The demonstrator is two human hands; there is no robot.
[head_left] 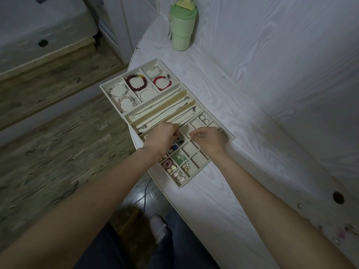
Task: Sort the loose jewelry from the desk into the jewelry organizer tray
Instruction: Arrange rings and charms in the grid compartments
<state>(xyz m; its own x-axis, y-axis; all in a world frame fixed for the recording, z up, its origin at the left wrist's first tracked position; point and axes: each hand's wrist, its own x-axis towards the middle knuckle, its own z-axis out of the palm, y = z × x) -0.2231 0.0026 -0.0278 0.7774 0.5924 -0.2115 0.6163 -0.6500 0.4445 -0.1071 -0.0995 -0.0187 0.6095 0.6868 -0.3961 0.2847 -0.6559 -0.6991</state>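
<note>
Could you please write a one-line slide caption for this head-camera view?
Both hands, left hand and right hand, work over the small-compartment jewelry organizer tray on the white desk, near a green tumbler.
</note>
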